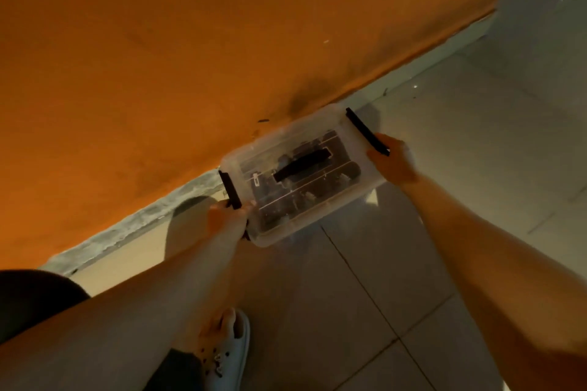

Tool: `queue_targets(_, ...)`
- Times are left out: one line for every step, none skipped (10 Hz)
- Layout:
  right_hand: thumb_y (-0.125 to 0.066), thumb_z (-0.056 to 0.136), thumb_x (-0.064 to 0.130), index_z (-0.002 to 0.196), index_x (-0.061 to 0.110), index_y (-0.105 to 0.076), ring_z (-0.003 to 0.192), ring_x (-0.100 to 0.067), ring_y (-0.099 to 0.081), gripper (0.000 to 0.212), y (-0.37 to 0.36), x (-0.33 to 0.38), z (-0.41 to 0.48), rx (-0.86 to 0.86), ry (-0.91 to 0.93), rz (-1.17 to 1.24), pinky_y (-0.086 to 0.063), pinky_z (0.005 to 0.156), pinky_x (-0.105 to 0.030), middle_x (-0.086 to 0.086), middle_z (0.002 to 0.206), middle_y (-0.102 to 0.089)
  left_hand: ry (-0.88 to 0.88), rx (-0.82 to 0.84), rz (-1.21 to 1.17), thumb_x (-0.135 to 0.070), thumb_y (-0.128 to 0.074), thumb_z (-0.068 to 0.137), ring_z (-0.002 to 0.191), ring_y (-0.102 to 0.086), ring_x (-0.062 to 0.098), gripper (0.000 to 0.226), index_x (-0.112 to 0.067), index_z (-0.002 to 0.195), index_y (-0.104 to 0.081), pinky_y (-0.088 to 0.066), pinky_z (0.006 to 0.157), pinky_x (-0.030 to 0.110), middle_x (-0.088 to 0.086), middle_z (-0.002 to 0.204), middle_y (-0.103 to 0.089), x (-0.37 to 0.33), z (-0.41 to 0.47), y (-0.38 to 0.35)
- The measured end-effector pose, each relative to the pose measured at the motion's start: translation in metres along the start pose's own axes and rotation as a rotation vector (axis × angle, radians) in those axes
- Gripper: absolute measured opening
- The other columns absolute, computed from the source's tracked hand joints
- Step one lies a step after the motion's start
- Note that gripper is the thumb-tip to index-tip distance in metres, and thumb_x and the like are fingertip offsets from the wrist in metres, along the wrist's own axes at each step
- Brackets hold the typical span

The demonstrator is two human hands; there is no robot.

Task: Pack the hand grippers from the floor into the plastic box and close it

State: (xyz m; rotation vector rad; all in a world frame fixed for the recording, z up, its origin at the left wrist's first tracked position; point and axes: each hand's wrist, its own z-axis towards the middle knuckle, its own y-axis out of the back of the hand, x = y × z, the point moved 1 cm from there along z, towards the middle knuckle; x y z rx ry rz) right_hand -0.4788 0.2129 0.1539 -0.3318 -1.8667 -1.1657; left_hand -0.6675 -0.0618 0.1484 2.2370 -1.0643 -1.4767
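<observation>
You hold the clear plastic box (pixel 301 174) by both ends over the tiled floor (pixel 444 200), hard by the orange wall (pixel 190 41). Your left hand (pixel 225 219) has its fingers clamped around the near end of the left black latch (pixel 229 189); your right hand (pixel 394 159) grips the right latch (pixel 365 130) likewise. The lid (pixel 286 149) is on, its black handle (pixel 301 165) lying flat, and dark hand grippers (pixel 286 203) show blurred inside. Press each latch down until it seats, judging by feel, and keep the box level. No label or writing is legible.

Clear plastic box (pixel 301 174), lid on with black handle, dark hand grippers (pixel 286 203) dimly visible inside.
</observation>
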Motion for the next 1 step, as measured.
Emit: queue_targets(-0.061,0.100,0.025,0.150,0.012,-0.046,0.128,-0.032,-0.057,0.054,0.0465,0.0184,-0.0334,0.105,-0.179,0.070,-0.045,0.100,-0.032,-0.014,0.145,-0.055,0.016,-0.021,0.052,-0.061,-0.076,0.070,0.104,-0.066,0.030,0.083,-0.015,0.135,-0.052,-0.058,0.082,0.042,0.007,0.121,-0.064,-0.0333,-0.0158,0.0140)
